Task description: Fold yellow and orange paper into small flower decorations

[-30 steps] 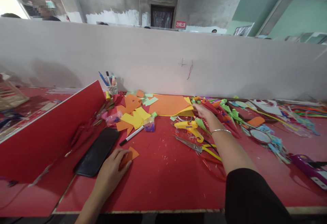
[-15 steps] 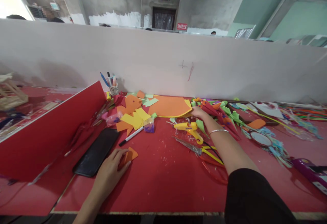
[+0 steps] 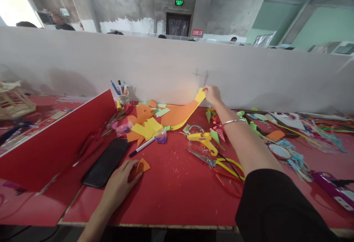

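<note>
My right hand (image 3: 213, 95) is raised near the white partition, pinching the end of a yellow sheet (image 3: 199, 95) that curls upward. An orange sheet (image 3: 174, 114) lies over it, its right side lifted as well. My left hand (image 3: 121, 181) rests on the red table near its front edge, fingers curled around a small orange piece (image 3: 143, 165), partly hidden by them. Beside that hand lies a black phone (image 3: 106, 162). Below my right forearm are a yellow glue gun (image 3: 203, 139) and yellow-handled scissors (image 3: 215, 162).
A red board (image 3: 63, 139) stands upright at left. Yellow scraps (image 3: 148, 127), a marker (image 3: 142, 147) and a pen cup (image 3: 124, 96) are mid-left. Craft strips and a purple power strip (image 3: 332, 188) lie at right. A white partition (image 3: 155, 65) runs behind.
My right hand has risen from the table, lifting the right end of the yellow sheet and bending the orange one. My left hand stays on the small orange piece.
</note>
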A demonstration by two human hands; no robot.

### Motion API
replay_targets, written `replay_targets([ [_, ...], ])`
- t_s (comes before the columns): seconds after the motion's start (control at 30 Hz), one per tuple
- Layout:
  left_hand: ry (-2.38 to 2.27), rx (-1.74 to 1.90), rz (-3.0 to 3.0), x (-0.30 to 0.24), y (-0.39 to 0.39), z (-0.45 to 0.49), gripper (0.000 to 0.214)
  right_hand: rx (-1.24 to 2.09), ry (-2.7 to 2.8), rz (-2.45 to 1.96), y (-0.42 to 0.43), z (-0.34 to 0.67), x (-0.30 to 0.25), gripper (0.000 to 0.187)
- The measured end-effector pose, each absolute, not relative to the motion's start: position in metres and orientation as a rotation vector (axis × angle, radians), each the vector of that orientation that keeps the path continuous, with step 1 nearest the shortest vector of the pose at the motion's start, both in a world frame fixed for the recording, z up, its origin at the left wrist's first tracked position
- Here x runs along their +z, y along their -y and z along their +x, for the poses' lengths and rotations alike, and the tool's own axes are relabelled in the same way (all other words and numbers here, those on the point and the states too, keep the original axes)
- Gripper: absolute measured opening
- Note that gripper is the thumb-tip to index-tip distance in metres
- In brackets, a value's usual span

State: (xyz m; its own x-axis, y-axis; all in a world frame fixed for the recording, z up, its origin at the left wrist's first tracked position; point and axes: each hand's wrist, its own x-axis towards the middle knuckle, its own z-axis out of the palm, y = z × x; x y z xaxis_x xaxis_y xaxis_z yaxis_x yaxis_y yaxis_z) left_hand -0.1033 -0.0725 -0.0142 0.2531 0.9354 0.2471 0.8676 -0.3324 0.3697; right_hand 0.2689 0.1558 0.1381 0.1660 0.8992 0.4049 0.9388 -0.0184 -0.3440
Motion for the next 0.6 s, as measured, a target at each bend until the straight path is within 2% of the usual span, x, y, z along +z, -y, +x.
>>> replay_targets([
  [0.13, -1.701, 0.674, 2.384, -0.017, 0.072, -0.104, 0.028, -0.263, 1.655, -1.797, -0.146, 0.266, 0.181, 0.034],
  [0.33, -1.681, 0.678, 2.410, -0.017, 0.073, -0.105, 0.026, -0.599, 1.846, -1.210, -0.092, 0.245, 0.235, 0.034],
  [0.47, -1.748, 0.572, 2.440, -0.011, 0.070, -0.101, 0.028, -0.801, 2.131, -0.891, -0.025, 0.207, 0.240, 0.030],
  [0.6, -1.805, 0.560, 2.470, -0.001, 0.059, -0.095, 0.026, -1.147, 2.262, -0.418, 0.045, 0.171, 0.215, 0.029],
])
